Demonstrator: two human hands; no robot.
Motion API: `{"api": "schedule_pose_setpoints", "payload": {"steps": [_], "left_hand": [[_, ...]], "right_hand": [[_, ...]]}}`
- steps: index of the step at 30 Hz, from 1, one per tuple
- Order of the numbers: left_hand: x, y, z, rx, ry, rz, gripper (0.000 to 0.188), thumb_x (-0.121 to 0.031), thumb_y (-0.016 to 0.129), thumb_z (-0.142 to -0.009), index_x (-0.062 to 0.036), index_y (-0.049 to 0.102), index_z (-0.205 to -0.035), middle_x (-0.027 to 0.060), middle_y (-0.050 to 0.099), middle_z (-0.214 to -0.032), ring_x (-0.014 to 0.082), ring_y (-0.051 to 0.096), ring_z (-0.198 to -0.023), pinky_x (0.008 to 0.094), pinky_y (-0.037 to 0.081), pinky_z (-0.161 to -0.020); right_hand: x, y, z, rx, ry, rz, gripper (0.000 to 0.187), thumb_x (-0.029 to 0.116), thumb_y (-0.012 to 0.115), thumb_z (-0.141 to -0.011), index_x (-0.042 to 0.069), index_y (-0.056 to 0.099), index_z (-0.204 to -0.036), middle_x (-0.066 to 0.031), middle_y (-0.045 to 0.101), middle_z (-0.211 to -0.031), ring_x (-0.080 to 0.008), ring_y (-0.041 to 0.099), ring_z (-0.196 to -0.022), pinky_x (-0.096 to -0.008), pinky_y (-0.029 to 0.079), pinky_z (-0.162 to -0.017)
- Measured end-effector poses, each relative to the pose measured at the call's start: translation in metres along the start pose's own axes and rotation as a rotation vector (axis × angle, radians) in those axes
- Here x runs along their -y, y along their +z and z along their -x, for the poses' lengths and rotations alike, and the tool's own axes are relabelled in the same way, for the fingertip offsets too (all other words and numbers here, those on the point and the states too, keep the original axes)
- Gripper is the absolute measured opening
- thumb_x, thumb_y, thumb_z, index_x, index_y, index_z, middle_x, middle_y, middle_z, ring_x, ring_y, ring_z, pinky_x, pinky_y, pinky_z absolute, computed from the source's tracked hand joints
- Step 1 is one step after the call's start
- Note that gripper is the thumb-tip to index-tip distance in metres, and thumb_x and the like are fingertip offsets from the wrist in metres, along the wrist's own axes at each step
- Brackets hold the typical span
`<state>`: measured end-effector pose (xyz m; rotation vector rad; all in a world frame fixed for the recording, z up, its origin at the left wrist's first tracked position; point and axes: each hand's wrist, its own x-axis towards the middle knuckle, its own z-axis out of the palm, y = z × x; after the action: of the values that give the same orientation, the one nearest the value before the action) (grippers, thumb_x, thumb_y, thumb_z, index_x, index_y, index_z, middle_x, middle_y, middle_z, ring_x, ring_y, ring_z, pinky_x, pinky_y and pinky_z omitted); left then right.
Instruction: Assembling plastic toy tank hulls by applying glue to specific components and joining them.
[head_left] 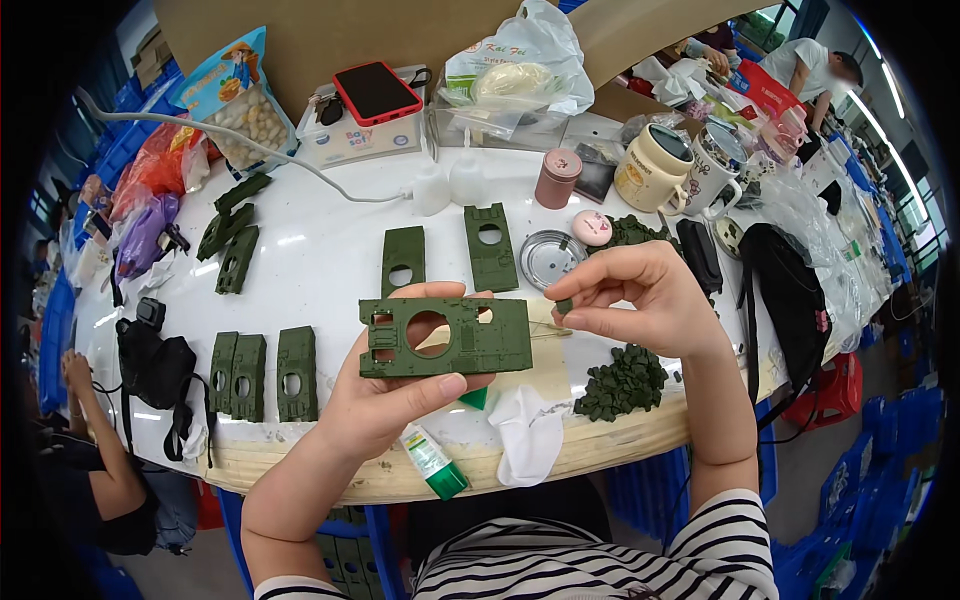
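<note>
In my left hand [400,400] is a dark green plastic model tank hull top [480,345], held level, with a big round hole and smaller square openings. The thumb lies along its near edge and the fingers are behind it. My right hand [640,295], just right of the hull, pinches a small dark green plastic part [564,306] between thumb and fingertips; the two pieces are apart. A pile of small green parts [622,385] lies below the right hand, and another heap [640,232] is partly hidden behind it.
Similar hull tops stand at the left [297,375] and at the back [490,248]. A glue bottle [432,462] and a white cloth [528,435] lie at the front edge. Behind are a round metal tin [550,258], mugs [655,168] and a red-cased phone [377,93]. A co-worker [90,460] sits at left.
</note>
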<state>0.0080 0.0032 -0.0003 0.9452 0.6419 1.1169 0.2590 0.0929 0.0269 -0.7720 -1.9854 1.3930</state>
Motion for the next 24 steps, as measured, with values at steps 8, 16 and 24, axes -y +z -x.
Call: {"api": "schedule_pose_setpoints", "payload": {"steps": [8,16,24], "left_hand": [[0.003,0.000,-0.002,0.008,-0.005,0.000,0.062,0.001,0.063,-0.083,-0.0029,0.031,-0.137,0.0186,0.040,-0.139,0.0279,0.050,-0.122,0.0423,0.048,-0.099],[0.009,0.005,-0.001,0.038,-0.027,-0.050,0.060,0.004,0.061,-0.083,-0.0022,0.032,-0.135,0.0164,0.040,-0.139,0.0262,0.050,-0.121,0.0403,0.048,-0.100],[0.020,0.006,0.003,0.065,0.226,-0.270,0.058,0.009,0.062,-0.081,0.0000,0.033,-0.131,0.0179,0.038,-0.141,0.0238,0.053,-0.118,0.0342,0.049,-0.094]], "right_hand": [[-0.001,0.004,0.003,0.004,-0.234,0.135,0.016,0.002,0.071,-0.081,0.000,0.071,-0.097,-0.0061,0.069,-0.087,-0.0080,0.064,-0.076,-0.0214,0.052,-0.068],[0.006,0.031,0.011,-0.083,-0.019,-0.090,0.014,0.003,0.069,-0.084,-0.001,0.069,-0.096,-0.0061,0.068,-0.085,-0.0074,0.062,-0.075,-0.0214,0.052,-0.069],[0.013,0.032,0.012,-0.059,0.153,-0.358,0.015,0.006,0.069,-0.085,-0.004,0.066,-0.096,-0.0065,0.068,-0.088,-0.0061,0.061,-0.075,-0.0201,0.051,-0.068]]}}
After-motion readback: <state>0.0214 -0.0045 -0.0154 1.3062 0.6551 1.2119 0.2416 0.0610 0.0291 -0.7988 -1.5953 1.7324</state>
